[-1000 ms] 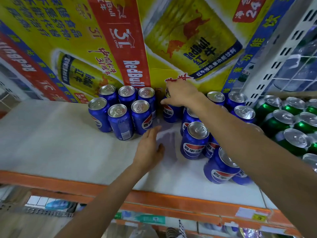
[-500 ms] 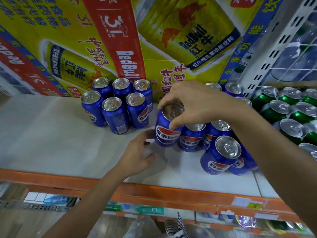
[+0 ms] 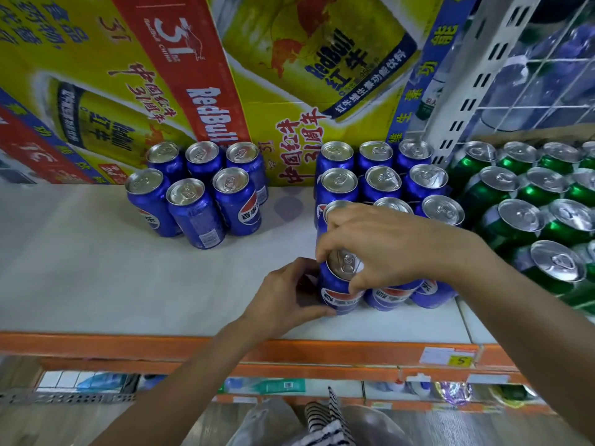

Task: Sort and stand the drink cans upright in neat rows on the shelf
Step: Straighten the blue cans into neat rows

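**Inspector:** Which step was in hand?

**Assessor:** Seating one can. The left hand [image 3: 286, 297] was curled against the lower left side of the front can [image 3: 341, 286], thumb along its base. The right hand [image 3: 383, 249] came from above and pinched the rim in its fingertips. The can stood upright, or very nearly, at the left end of the front row, close to the shelf's near edge. Whether its base was fully down could not be told.

**Inspector:** And behind it?

**Assessor:** The blue block [image 3: 380, 181] stood in rows of three running back to the rear. Six blue cans [image 3: 196, 194] stood well apart to the left, in a looser cluster.

**Inspector:** What did the next move call for?

**Assessor:** In my judgement, pressing the can flush to its neighbour and letting go without tipping it. After that, the six needed bringing across.

**Inspector:** Surface and surroundings?

**Assessor:** Nearest was an orange lip [image 3: 161, 342] with a price tag [image 3: 450, 357]. Above it lay the pale, smooth shelf [image 3: 96, 284]. Green cans [image 3: 531, 201] stood to the right of the blue block. At the back was a Red Bull carton [image 3: 289, 75], with a perforated upright [image 3: 476, 75] and a wire grid [image 3: 541, 101] beside it. Goods below were blurred.
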Demonstrator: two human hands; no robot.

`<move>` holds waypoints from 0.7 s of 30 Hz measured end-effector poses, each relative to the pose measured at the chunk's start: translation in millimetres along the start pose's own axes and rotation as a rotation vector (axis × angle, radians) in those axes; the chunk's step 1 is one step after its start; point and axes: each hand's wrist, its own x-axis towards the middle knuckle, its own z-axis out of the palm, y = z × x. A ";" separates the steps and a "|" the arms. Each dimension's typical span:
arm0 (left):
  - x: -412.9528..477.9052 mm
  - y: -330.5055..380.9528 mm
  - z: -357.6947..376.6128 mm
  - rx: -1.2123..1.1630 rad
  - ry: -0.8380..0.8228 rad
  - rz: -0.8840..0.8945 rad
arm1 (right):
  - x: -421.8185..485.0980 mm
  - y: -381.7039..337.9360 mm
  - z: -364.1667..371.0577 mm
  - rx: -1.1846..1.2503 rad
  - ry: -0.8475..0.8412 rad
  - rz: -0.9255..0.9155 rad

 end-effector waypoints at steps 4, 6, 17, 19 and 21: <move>0.1 -0.9 3.0 -0.013 -0.001 0.011 | -1.4 0.7 1.1 -0.007 -0.025 0.007; 0.0 -0.3 2.1 -0.021 -0.017 0.006 | -0.9 1.8 -5.2 0.040 -0.041 0.023; 23.6 0.3 -92.1 0.453 0.336 0.183 | 87.2 33.8 -27.8 0.102 0.194 0.144; 29.3 -4.0 -118.1 0.544 0.427 0.173 | 113.6 36.1 -28.9 0.128 0.238 0.164; 35.3 -9.9 -139.4 0.618 0.471 0.115 | 138.6 38.0 -32.0 0.133 0.269 0.183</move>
